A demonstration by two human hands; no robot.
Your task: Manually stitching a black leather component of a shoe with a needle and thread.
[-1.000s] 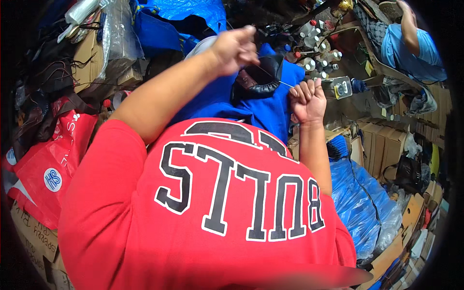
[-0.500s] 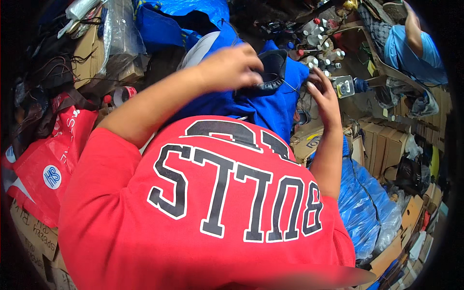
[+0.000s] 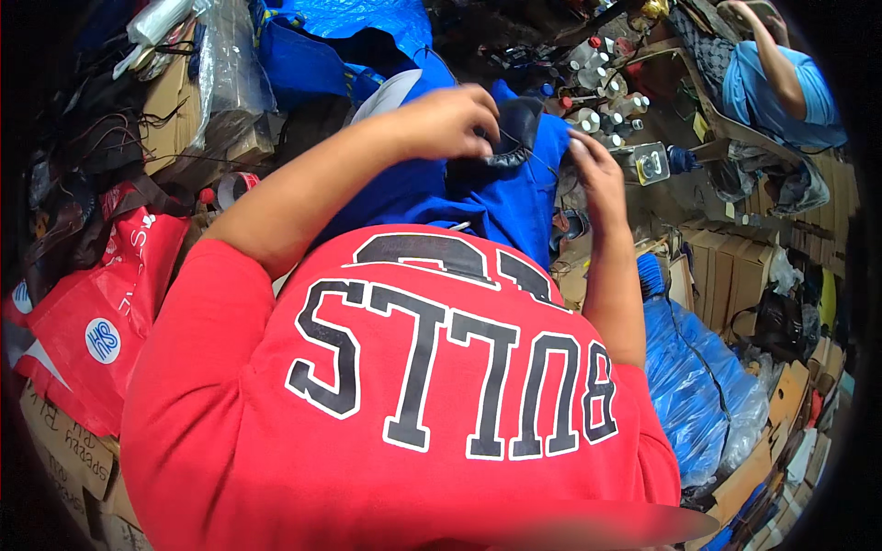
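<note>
A black shoe [image 3: 520,127], with what looks like stitching along its near edge, rests on the blue cloth [image 3: 501,204] over my lap. Beside its left edge, my left hand [image 3: 450,126] has its fingers curled in; whatever they grip is hidden. My right hand [image 3: 599,174] is raised to the right of the shoe, thumb and fingers drawn together at the edge of the blue cloth. A thin dark thread [image 3: 546,167] trails from the shoe over the cloth, but I cannot tell whether it reaches either hand.
Several plastic bottles [image 3: 590,64] stand beyond my right hand, near a clear container [image 3: 649,163]. Another person in a light blue shirt [image 3: 749,92] sits far right. A red bag [image 3: 101,312] lies left, a blue plastic-wrapped bundle [image 3: 684,386] right, and a blue bag [image 3: 312,60] ahead.
My right hand has shifted slightly left, its fingers closing together. My left hand stays by the shoe, with a slight change in its fingers.
</note>
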